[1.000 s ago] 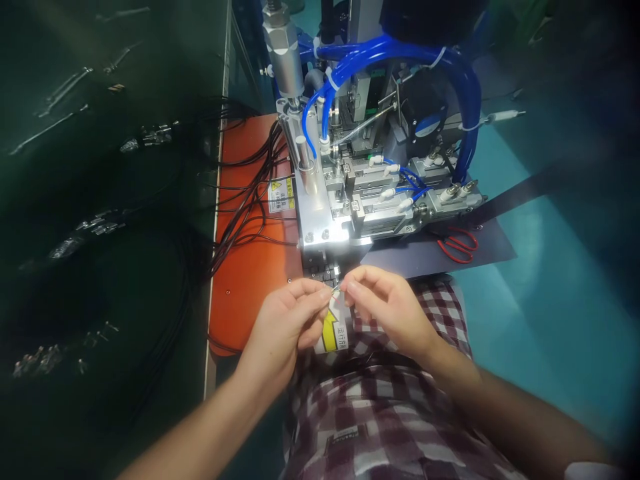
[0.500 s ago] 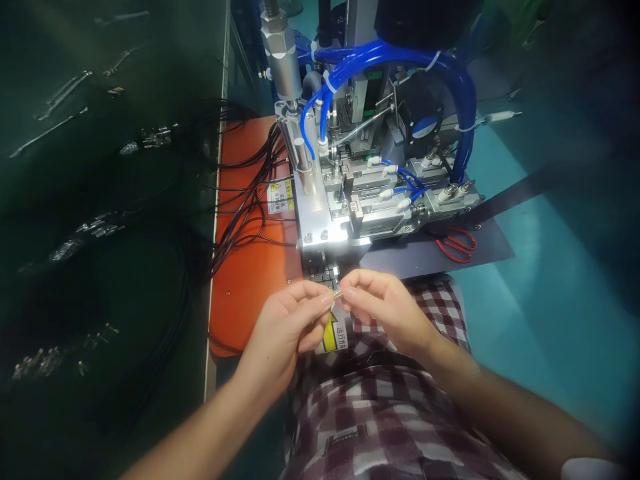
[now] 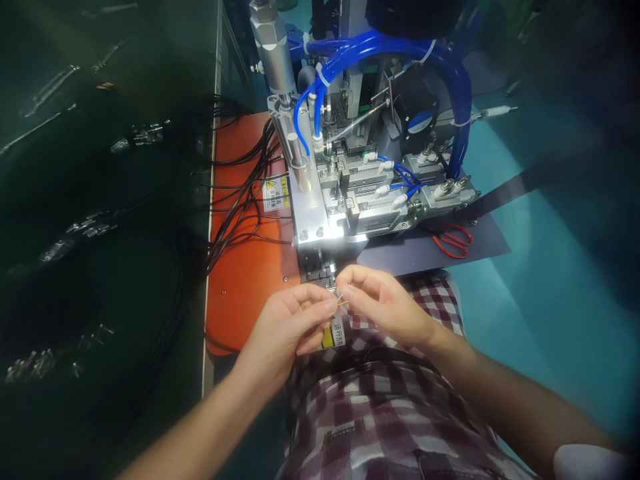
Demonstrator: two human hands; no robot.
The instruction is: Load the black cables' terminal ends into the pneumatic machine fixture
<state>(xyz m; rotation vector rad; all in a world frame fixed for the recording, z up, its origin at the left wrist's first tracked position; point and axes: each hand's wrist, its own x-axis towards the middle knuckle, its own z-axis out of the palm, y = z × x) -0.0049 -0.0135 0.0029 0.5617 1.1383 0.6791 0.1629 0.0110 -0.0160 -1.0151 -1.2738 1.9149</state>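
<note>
My left hand [image 3: 295, 320] and my right hand [image 3: 385, 303] meet fingertip to fingertip in front of the machine [image 3: 360, 200]. Between them show short, thin wires [image 3: 341, 299], one bluish and one yellow, pinched by the thumb and forefinger of each hand. Both hands are closed; the wires' other ends are hidden by the fingers. Just beyond the fingertips lies a dark metal guide track [image 3: 317, 272]. Below them, a white label with a yellow arrow [image 3: 334, 335] is partly covered by my left hand.
Black cables [image 3: 245, 200] run over the orange plate [image 3: 255, 280] to the left. Blue air hoses [image 3: 395, 50] arch over the machine's cylinders. Red-handled scissors [image 3: 454, 241] lie on the dark plate at right. Blurred small metallic pieces [image 3: 37, 365] lie on the dark green surface.
The wire ends between my fingertips now show spread apart, bluish and yellow. Both hands keep their pinch. The whole view has shifted slightly, with the machine appearing a little further left and up.
</note>
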